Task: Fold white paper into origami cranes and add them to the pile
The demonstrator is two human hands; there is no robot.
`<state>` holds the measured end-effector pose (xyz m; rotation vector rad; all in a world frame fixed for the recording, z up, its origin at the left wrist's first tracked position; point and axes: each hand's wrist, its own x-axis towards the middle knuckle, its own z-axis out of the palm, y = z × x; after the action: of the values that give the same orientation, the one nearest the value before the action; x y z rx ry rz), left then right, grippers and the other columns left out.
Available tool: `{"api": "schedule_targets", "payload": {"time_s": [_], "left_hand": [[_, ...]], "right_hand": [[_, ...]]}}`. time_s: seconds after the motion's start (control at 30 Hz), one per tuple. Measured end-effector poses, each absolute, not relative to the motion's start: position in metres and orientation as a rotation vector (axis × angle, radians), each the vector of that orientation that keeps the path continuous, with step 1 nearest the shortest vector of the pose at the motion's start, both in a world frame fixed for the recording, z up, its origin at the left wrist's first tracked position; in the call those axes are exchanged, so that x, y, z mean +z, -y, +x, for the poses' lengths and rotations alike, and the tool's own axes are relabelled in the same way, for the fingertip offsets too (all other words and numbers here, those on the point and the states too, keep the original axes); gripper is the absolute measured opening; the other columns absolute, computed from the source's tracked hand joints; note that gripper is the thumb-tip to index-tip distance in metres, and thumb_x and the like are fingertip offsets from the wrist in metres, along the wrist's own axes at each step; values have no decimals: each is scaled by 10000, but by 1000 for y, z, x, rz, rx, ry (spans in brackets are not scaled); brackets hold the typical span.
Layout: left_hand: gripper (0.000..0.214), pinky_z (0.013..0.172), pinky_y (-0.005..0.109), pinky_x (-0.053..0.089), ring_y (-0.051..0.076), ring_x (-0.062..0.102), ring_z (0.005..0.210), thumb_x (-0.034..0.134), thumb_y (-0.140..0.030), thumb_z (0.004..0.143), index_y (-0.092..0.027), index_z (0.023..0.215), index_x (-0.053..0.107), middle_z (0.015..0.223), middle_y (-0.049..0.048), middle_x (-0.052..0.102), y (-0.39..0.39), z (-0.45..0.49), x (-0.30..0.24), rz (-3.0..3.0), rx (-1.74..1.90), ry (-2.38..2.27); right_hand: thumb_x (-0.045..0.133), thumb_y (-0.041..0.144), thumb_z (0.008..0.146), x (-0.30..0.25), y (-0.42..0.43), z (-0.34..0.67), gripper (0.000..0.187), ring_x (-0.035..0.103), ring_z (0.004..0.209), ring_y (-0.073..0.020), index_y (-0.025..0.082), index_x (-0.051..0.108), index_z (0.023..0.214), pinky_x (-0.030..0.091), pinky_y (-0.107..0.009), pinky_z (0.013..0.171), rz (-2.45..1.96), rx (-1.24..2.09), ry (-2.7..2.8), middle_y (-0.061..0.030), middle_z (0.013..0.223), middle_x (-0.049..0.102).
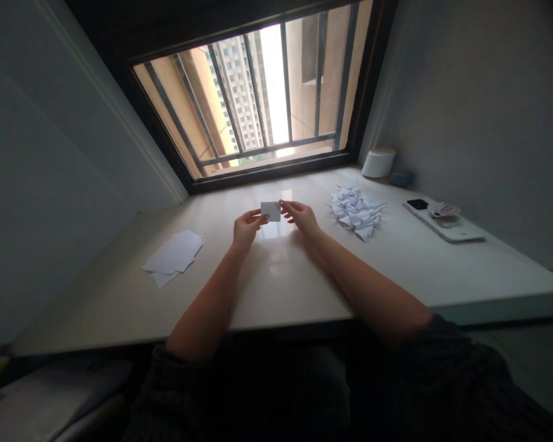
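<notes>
A small white piece of paper is held up above the table, in front of the window. My left hand pinches its left edge, with the thumb across its face. At its upper right corner, my right hand grips it between thumb and fingertip. To the left lies a loose stack of flat white paper sheets. On the right is a heap of folded white paper pieces, several with pointed ends.
A white phone with a round pinkish attachment lies at the right. A white cup-like container and a small dark blue object stand in the back right corner. The barred window rises behind the pale table.
</notes>
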<state>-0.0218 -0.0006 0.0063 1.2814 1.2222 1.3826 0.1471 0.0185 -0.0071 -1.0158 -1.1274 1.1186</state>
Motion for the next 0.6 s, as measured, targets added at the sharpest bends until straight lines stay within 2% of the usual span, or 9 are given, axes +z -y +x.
{"api": "schedule_targets", "payload": {"time_s": [0.17, 0.4, 0.6], "left_hand": [[503, 715, 334, 483, 218, 679, 749, 843, -437, 525, -141, 915, 728, 782, 98, 735, 5, -14, 8, 1325, 1388, -1159], [427, 682, 313, 487, 232, 683, 799, 811, -495, 569, -170, 838, 741, 804, 76, 740, 10, -11, 11, 1385, 1364, -1200], [414, 562, 260, 386, 220, 683, 715, 786, -539, 583, -173, 769, 740, 728, 65, 725, 6, -15, 4, 1445, 1237, -1282]], "right_hand": [[735, 582, 578, -10, -15, 140, 422, 518, 601, -127, 167, 666, 617, 386, -267, 586, -990, 1077, 1190, -9, 602, 617], [718, 581, 591, -10, -13, 138, 412, 477, 576, -116, 174, 663, 617, 371, -261, 573, -993, 1043, 1206, 5, 578, 587], [665, 563, 655, -16, -13, 135, 397, 449, 563, -113, 181, 607, 563, 346, -258, 564, -1015, 940, 1300, 23, 547, 528]]}}
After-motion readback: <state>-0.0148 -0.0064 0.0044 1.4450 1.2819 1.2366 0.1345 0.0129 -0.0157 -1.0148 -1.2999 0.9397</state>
